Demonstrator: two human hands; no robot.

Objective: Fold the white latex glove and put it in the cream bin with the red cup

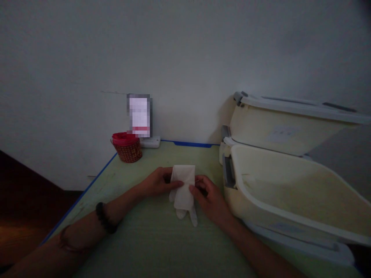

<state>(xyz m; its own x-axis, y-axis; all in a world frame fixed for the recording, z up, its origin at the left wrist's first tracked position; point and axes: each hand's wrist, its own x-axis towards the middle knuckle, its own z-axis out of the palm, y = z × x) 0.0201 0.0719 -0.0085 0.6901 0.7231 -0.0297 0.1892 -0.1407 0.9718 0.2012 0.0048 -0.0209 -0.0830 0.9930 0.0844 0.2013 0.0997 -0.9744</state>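
While a small red basket [127, 152] is standing at the far left of the counter [139, 239], a blurred upright screen [140, 114] is showing beside it, near a small white block [152, 143]; nearer the person, the left hand [158, 183] is pinching the left side of a thin white glove [184, 195], its fingers closing narrowly on the material; the glove is lying between the two hands, mid-counter, its loose ends pointing toward the person; the right hand [210, 195] is holding the right side, its fingers also closing narrowly; farther right, an open bin [246, 200] is sitting near that hand, with another bin [261, 127] rising behind; uneven pulling could be creasing or tearing the thin material, a loosening pinch could be letting the layers slip, and a wide rightward swing could be knocking the bin's rim.
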